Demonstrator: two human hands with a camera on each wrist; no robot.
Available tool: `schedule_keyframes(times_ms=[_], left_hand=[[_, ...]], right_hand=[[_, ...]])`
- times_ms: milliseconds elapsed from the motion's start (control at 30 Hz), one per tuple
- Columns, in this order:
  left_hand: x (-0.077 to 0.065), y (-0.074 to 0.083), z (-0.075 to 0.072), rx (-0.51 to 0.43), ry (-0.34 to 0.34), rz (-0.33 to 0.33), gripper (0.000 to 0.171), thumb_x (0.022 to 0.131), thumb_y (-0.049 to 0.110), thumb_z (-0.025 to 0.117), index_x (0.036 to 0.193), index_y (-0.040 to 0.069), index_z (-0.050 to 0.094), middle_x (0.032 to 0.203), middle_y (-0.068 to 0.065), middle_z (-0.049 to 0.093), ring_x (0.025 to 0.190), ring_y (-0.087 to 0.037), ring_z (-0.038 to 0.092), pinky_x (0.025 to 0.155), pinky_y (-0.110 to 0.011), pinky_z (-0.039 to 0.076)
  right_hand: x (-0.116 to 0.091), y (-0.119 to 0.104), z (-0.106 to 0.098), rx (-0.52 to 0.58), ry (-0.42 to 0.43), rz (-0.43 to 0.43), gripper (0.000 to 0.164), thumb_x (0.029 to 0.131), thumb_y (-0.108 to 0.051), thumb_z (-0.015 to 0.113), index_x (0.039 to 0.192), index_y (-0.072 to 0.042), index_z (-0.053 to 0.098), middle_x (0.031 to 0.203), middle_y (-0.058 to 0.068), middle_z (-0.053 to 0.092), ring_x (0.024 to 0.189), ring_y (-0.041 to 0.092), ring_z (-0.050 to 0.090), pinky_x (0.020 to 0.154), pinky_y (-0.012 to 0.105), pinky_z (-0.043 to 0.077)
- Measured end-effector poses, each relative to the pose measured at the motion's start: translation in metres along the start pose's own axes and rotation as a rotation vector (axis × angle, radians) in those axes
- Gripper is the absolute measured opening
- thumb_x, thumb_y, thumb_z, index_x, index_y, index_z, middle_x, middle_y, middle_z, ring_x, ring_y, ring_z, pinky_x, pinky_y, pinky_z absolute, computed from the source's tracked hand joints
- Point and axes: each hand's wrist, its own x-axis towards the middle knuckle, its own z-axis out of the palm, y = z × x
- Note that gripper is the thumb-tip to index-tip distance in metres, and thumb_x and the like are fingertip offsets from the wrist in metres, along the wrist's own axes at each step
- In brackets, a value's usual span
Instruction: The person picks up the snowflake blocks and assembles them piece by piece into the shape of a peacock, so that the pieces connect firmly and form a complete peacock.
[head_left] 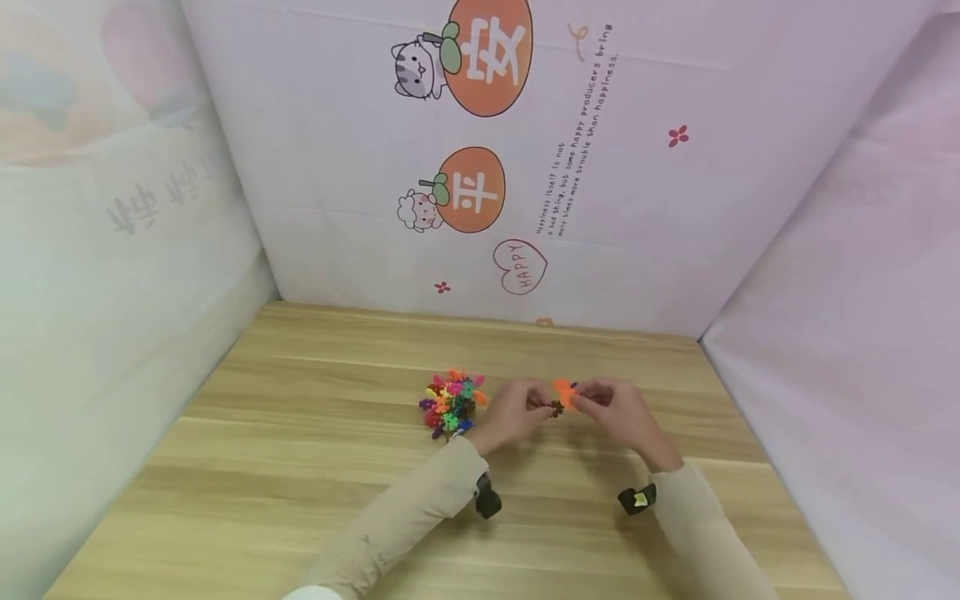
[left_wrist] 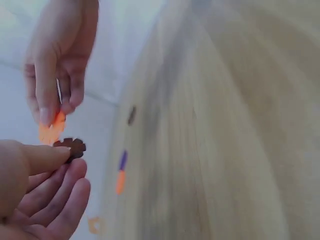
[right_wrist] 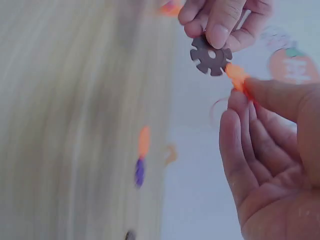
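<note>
My left hand (head_left: 517, 408) pinches a brown snowflake disc (right_wrist: 211, 56), a flat round plastic piece with notches round its rim and a hole in the middle. Opposite it, my right hand (head_left: 617, 410) holds an orange snowflake disc (left_wrist: 52, 129) between thumb and fingers. The two discs meet edge to edge at their rims, with the orange one turned nearly edge-on in the right wrist view. Both hands are raised over the table, to the right of a colourful cluster of snowflake discs (head_left: 450, 406).
On the wooden table (head_left: 300, 433), a joined orange and purple piece (right_wrist: 142, 155) lies beyond the hands. A small dark piece (left_wrist: 132, 115) lies near it. Printed white cloth walls (head_left: 337, 167) enclose the table at the back and both sides.
</note>
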Motion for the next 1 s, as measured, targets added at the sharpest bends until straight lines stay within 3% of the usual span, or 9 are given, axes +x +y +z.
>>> schedule_keyframes(times_ms=[100,267,333,467,667,867,1000], left_hand=[[-0.02,0.004,-0.014,-0.039,0.069,0.029,0.006,0.102,0.015,0.072,0.1,0.01,0.075,0.098,-0.003,0.077,0.086,-0.008,0.072,0.077,-0.02,0.06],[-0.043,-0.006,-0.032,0.063,0.216,0.184,0.004,0.099,0.011,0.075,0.097,0.008,0.074,0.095,-0.006,0.079,0.083,-0.013,0.077,0.075,-0.017,0.061],[-0.048,-0.012,-0.037,0.094,0.255,0.249,0.004,0.098,0.008,0.076,0.095,0.007,0.072,0.093,-0.007,0.08,0.082,-0.015,0.078,0.076,-0.016,0.061],[-0.057,-0.016,-0.044,0.122,0.288,0.315,0.007,0.095,0.003,0.077,0.093,0.006,0.071,0.091,-0.008,0.08,0.082,-0.018,0.079,0.075,-0.019,0.063],[-0.064,-0.014,-0.052,0.27,0.331,0.402,0.011,0.09,0.001,0.081,0.093,0.005,0.072,0.087,-0.008,0.08,0.08,-0.018,0.079,0.073,-0.029,0.066],[-0.068,-0.013,-0.056,0.42,0.356,0.51,0.015,0.086,-0.001,0.085,0.092,0.005,0.072,0.083,-0.003,0.078,0.075,-0.013,0.076,0.067,-0.021,0.063],[-0.07,-0.01,-0.058,0.461,0.352,0.566,0.014,0.086,-0.002,0.084,0.092,0.005,0.073,0.082,-0.002,0.077,0.072,-0.011,0.074,0.065,-0.018,0.061]], right_hand=[[-0.005,-0.016,0.002,0.107,0.027,0.078,0.034,0.1,-0.041,0.074,0.119,-0.013,0.075,0.111,0.008,0.079,0.106,0.031,0.076,0.089,0.038,0.064],[-0.007,-0.038,0.011,0.209,0.032,0.13,0.044,0.096,-0.048,0.076,0.121,-0.011,0.075,0.114,0.01,0.079,0.11,0.037,0.074,0.096,0.054,0.062],[-0.006,-0.044,0.017,0.233,0.012,0.123,0.042,0.097,-0.046,0.077,0.12,-0.011,0.075,0.113,0.009,0.079,0.109,0.037,0.075,0.096,0.053,0.062],[-0.004,-0.055,0.029,0.271,-0.021,0.08,0.032,0.098,-0.036,0.078,0.115,-0.009,0.076,0.108,0.011,0.08,0.103,0.04,0.075,0.091,0.051,0.064],[-0.001,-0.067,0.039,0.257,-0.036,0.024,0.023,0.098,-0.026,0.078,0.11,-0.007,0.076,0.101,0.011,0.08,0.098,0.044,0.075,0.086,0.053,0.065],[0.004,-0.074,0.041,0.202,-0.098,-0.016,0.022,0.097,-0.025,0.079,0.105,-0.005,0.077,0.097,0.011,0.079,0.091,0.041,0.075,0.077,0.043,0.066],[0.004,-0.08,0.039,0.161,-0.111,-0.044,0.016,0.096,-0.021,0.079,0.101,-0.006,0.077,0.092,0.009,0.079,0.085,0.038,0.075,0.069,0.034,0.065]])
